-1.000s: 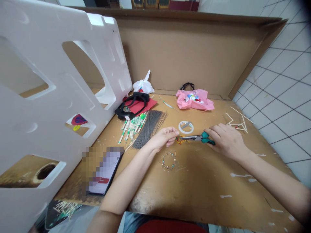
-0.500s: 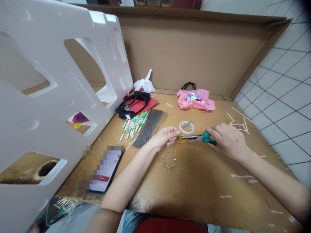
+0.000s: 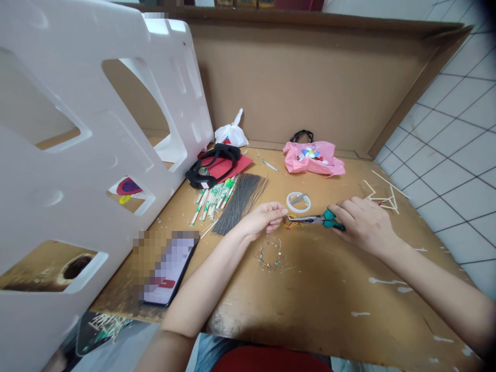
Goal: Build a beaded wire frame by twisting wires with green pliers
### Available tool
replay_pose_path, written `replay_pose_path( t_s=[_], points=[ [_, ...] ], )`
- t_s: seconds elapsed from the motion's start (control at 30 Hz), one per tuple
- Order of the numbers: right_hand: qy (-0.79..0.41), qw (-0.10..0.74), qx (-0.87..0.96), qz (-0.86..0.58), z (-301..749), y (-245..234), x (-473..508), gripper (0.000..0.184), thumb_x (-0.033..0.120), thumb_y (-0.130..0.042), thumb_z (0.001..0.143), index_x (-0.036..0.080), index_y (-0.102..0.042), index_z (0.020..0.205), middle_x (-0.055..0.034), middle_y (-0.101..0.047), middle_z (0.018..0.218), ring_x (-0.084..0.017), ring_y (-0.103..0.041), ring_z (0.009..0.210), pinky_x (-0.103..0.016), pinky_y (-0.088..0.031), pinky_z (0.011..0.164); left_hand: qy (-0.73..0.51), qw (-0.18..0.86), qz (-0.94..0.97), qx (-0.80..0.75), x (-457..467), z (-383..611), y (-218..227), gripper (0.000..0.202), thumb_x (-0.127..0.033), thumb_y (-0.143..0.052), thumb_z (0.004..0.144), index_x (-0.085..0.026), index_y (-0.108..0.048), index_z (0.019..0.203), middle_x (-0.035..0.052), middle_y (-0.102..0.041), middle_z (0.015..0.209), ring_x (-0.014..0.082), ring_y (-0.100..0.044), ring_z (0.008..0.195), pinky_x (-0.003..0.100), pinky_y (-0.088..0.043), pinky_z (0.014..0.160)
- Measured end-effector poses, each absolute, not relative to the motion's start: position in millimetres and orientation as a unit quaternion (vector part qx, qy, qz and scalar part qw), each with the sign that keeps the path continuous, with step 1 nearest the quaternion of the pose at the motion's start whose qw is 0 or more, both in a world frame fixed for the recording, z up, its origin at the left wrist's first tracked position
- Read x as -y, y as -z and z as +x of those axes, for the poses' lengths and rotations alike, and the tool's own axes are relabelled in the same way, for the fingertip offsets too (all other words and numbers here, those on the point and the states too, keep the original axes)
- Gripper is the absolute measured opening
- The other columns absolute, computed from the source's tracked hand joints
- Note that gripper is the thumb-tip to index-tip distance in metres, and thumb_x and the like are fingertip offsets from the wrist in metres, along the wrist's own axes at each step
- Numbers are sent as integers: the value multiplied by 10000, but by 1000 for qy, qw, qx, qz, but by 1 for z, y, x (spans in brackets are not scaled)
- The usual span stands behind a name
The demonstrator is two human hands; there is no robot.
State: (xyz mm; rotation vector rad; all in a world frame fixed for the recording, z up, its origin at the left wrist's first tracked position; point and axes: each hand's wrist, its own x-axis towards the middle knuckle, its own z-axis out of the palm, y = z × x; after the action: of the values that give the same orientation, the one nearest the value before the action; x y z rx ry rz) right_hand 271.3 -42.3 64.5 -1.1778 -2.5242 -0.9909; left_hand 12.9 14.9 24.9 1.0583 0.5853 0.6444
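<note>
My right hand (image 3: 358, 225) is closed around the green handles of needle-nose pliers (image 3: 312, 219), whose jaws point left. Close to the jaw tips, my left hand (image 3: 269, 216) pinches something too small to make out, perhaps the end of a thin wire. Yellow and red bands (image 3: 294, 224) lie on the table behind the jaws. Below my left hand rests a beaded wire ring (image 3: 270, 253) with blue and brownish beads. A white roll (image 3: 298, 202) with a small grey piece across it lies just beyond the pliers.
A bundle of dark wires (image 3: 238, 205) lies beside wrapped chopsticks (image 3: 212, 201) and a black head strap (image 3: 213, 166). A phone (image 3: 172, 271) is near my left forearm. Farther back are a pink bag (image 3: 314, 160) and a white bag (image 3: 231, 135). A white plastic panel (image 3: 93, 119) stands left, cardboard (image 3: 302, 82) behind.
The view has shifted very slightly. Both hands and the pliers keep nearly the same place, with the jaws still close to my left fingertips.
</note>
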Motion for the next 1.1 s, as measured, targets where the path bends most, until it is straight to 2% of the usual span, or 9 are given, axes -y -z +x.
replay_pose_path(
  t_s=[0.33, 1.1],
  points=[
    [360, 80, 845, -388, 270, -66, 42, 245, 369, -503, 888, 162, -629, 928, -62, -604, 753, -187, -453, 680, -320, -282, 621, -331, 758, 499, -258, -15, 15, -23, 383, -429, -715, 692, -155, -447, 696, -107, -315, 462, 11, -235, 381, 163, -175, 383],
    [350, 85, 846, -393, 272, -62, 45, 223, 344, -524, 870, 168, -633, 952, -67, -620, 769, -196, -460, 695, -327, -276, 625, -303, 770, 495, -266, -13, 13, -25, 362, -403, -713, 698, -154, -451, 678, -105, -295, 463, 9, -211, 392, 164, -139, 391]
  ],
)
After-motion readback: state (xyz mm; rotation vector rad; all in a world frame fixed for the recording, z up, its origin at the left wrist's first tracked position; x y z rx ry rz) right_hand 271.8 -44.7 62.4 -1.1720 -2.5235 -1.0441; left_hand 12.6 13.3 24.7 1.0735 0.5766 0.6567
